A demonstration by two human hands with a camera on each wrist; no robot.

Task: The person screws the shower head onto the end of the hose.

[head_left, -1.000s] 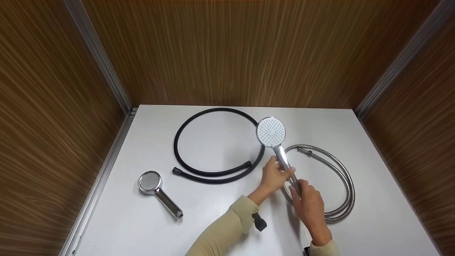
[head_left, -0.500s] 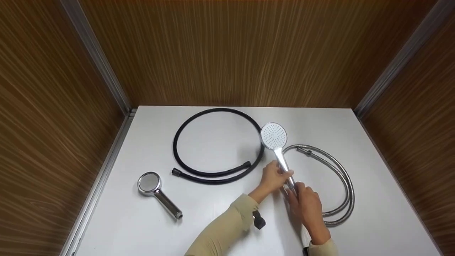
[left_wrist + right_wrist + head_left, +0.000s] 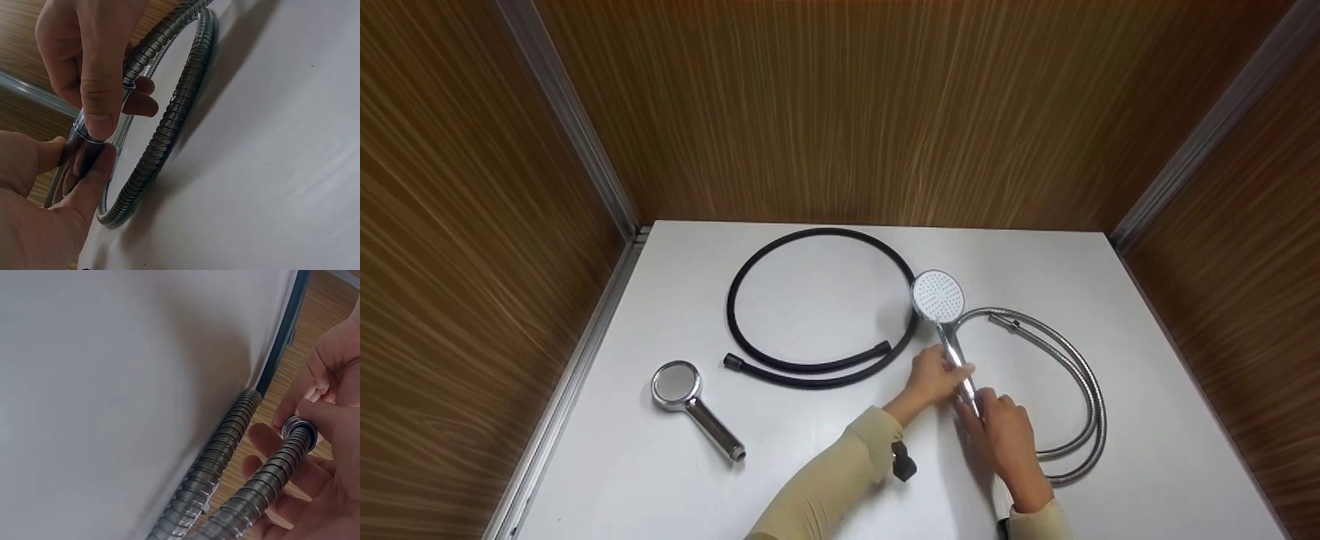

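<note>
A chrome handheld shower head with a white, dotted spray face is held above the white table, its face up. My left hand grips its handle. At the handle's lower end, my right hand pinches the end nut of a ribbed metal shower hose. In the left wrist view the nut meets the handle's end between the fingers of both hands. How far the threads engage is hidden. The rest of the metal hose loops on the table at the right.
A black shower hose lies coiled at the middle back, partly behind the shower head. To the left lies a second chrome shower head with a dark handle. Wood-grain panels enclose the white table at the back and sides.
The shower head has come down slightly toward me, and both hands have shifted a little with it. The left hand keeps the handle and the right stays at its lower end.
</note>
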